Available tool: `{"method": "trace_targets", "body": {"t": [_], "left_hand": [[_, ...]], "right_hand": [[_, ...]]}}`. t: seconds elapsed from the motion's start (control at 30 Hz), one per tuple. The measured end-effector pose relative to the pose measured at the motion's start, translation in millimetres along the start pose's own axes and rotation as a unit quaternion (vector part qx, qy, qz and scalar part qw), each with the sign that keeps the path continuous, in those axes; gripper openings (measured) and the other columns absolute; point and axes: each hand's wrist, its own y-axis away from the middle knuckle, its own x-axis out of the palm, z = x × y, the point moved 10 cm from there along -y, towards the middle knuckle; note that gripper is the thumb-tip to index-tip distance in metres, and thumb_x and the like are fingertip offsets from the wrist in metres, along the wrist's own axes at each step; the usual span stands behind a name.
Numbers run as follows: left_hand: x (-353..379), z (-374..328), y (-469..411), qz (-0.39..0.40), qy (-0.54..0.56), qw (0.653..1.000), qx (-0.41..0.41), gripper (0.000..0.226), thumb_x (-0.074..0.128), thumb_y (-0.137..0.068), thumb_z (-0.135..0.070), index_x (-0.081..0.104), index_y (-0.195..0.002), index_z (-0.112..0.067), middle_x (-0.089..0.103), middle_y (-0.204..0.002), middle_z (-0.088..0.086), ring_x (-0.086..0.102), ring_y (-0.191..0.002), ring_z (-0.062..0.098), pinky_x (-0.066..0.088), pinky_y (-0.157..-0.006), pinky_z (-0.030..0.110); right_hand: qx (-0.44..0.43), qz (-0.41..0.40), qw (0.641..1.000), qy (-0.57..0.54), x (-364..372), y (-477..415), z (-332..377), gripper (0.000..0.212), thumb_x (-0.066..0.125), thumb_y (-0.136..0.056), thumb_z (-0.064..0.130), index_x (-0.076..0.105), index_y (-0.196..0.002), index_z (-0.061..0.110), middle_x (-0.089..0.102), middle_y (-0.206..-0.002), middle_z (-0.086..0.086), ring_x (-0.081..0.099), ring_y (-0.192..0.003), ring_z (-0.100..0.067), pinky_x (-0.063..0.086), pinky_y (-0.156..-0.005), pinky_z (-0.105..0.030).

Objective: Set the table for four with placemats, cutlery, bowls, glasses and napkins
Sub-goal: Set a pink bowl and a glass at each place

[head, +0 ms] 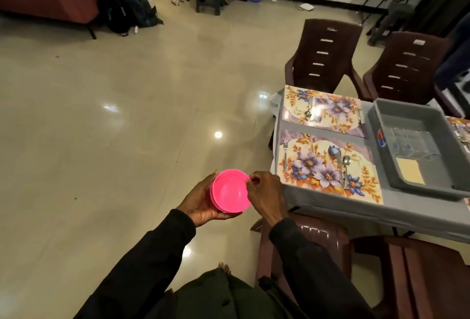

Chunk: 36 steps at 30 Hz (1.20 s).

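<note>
Currently a stack of pink bowls (230, 191) is held over the floor, left of the desk (330, 210), not yet on any placemat. Left hand (203, 204) cups the stack from below and outside, fingers curled round it. Right hand (265, 193) pinches the top bowl's right rim between thumb and fingertips, other fingers loosely bent. Looks like it is peeling one bowl off the nest.

To do it well: keep the left hand firm on the lower bowls, lift the top rim straight up so only one comes free, then carry it to the middle of the near placemat (328, 166).

Around: near placemat has a fork (285, 153) at its left and spoons (340, 158) at right, so the centre is free. Far placemat (323, 110) also carries cutlery, small and glary. Grey tray (381, 125) to the right holds clear glasses (412, 140) and a yellow napkin (410, 170). A brown chair (318, 242) stands between the person and the desk edge, so the reach goes over its back. Two more chairs on the far side.
</note>
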Motion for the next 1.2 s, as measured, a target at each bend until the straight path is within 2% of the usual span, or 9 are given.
{"method": "trace_targets", "body": {"t": [0.17, 0.3, 0.4, 0.47, 0.57, 0.7, 0.83, 1.1, 1.2], "left_hand": [[46.0, -26.0, -51.8, 0.022, -0.042, 0.998, -0.038, 0.052, 0.067, -0.094, -0.043, 0.059, -0.136, -0.013, 0.051, -0.138, 0.027, 0.051, -0.126, 0.053, 0.039, -0.106, 0.072], [81.2, -36.6, -94.1, 0.037, -0.070, 0.994, -0.081, 0.053, 0.067, -0.094, -0.043, 0.058, -0.136, -0.013, 0.050, -0.140, 0.026, 0.050, -0.127, 0.053, 0.038, -0.107, 0.071], [111.9, -45.1, -128.9, 0.059, -0.105, 0.985, -0.121, 0.053, 0.066, -0.093, -0.043, 0.058, -0.136, -0.013, 0.051, -0.140, 0.026, 0.051, -0.127, 0.052, 0.038, -0.108, 0.070], [127.7, -51.4, -151.5, 0.063, -0.122, 0.979, -0.148, 0.055, 0.067, -0.091, -0.043, 0.058, -0.136, -0.014, 0.052, -0.139, 0.026, 0.050, -0.129, 0.051, 0.037, -0.109, 0.069], [157.8, -62.1, -190.1, 0.085, -0.164, 0.964, -0.190, 0.055, 0.066, -0.092, -0.042, 0.057, -0.139, -0.015, 0.053, -0.139, 0.025, 0.047, -0.133, 0.050, 0.036, -0.110, 0.069], [199.7, -79.3, -228.6, 0.115, -0.213, 0.939, -0.245, 0.051, 0.064, -0.094, -0.043, 0.058, -0.137, -0.014, 0.055, -0.136, 0.025, 0.050, -0.129, 0.050, 0.037, -0.109, 0.069], [235.3, -96.4, -269.1, 0.142, -0.258, 0.912, -0.286, 0.059, 0.069, -0.091, -0.046, 0.057, -0.140, -0.016, 0.050, -0.145, 0.027, 0.048, -0.132, 0.052, 0.039, -0.106, 0.071], [278.5, -117.6, -317.4, 0.163, -0.314, 0.880, -0.317, 0.061, 0.072, -0.087, -0.042, 0.055, -0.139, -0.015, 0.049, -0.143, 0.028, 0.051, -0.128, 0.054, 0.045, -0.100, 0.070], [291.2, -120.4, -330.9, 0.171, -0.325, 0.873, -0.321, 0.054, 0.066, -0.094, -0.042, 0.055, -0.141, -0.018, 0.045, -0.145, 0.029, 0.049, -0.128, 0.055, 0.045, -0.097, 0.073]], "right_hand": [[0.031, -0.034, 0.999, -0.002, -31.1, -49.2, -25.3, 0.016, 0.066, -0.095, 0.020, 0.077, -0.090, 0.009, 0.074, -0.080, -0.003, 0.062, -0.068, -0.011, 0.040, -0.056, -0.010], [0.063, -0.066, 0.996, -0.011, -51.8, -79.0, -53.6, 0.019, 0.065, -0.095, 0.020, 0.076, -0.086, 0.008, 0.072, -0.076, -0.003, 0.060, -0.065, -0.010, 0.041, -0.055, -0.012], [0.098, -0.095, 0.991, -0.003, -69.0, -102.9, -74.8, 0.021, 0.064, -0.095, 0.021, 0.073, -0.080, 0.010, 0.064, -0.067, 0.005, 0.053, -0.059, -0.002, 0.031, -0.052, -0.008], [0.119, -0.117, 0.986, -0.003, -79.7, -118.2, -87.4, 0.023, 0.064, -0.093, 0.021, 0.069, -0.073, 0.011, 0.061, -0.063, 0.006, 0.053, -0.056, -0.002, 0.032, -0.050, -0.010], [0.169, -0.150, 0.974, -0.001, -94.0, -141.8, -109.2, 0.026, 0.062, -0.093, 0.024, 0.068, -0.073, 0.009, 0.067, -0.065, -0.002, 0.059, -0.060, -0.010, 0.047, -0.055, -0.029], [0.236, -0.191, 0.953, -0.006, -115.7, -166.3, -124.6, 0.027, 0.061, -0.095, 0.023, 0.068, -0.074, 0.006, 0.066, -0.068, -0.003, 0.051, -0.058, -0.007, 0.032, -0.053, -0.019], [0.288, -0.233, 0.929, -0.005, -135.8, -193.0, -137.3, 0.031, 0.060, -0.094, 0.022, 0.062, -0.066, 0.008, 0.059, -0.060, 0.002, 0.051, -0.056, -0.007, 0.035, -0.054, -0.028], [0.343, -0.317, 0.884, -0.023, -153.9, -217.1, -155.9, 0.032, 0.060, -0.093, 0.022, 0.065, -0.067, 0.005, 0.063, -0.064, -0.006, 0.055, -0.061, -0.015, 0.042, -0.060, -0.034], [0.360, -0.344, 0.866, -0.046, -168.5, -212.8, -165.0, 0.026, 0.062, -0.092, 0.017, 0.067, -0.067, 0.009, 0.063, -0.063, 0.001, 0.053, -0.059, -0.003, 0.036, -0.056, -0.022]]}}
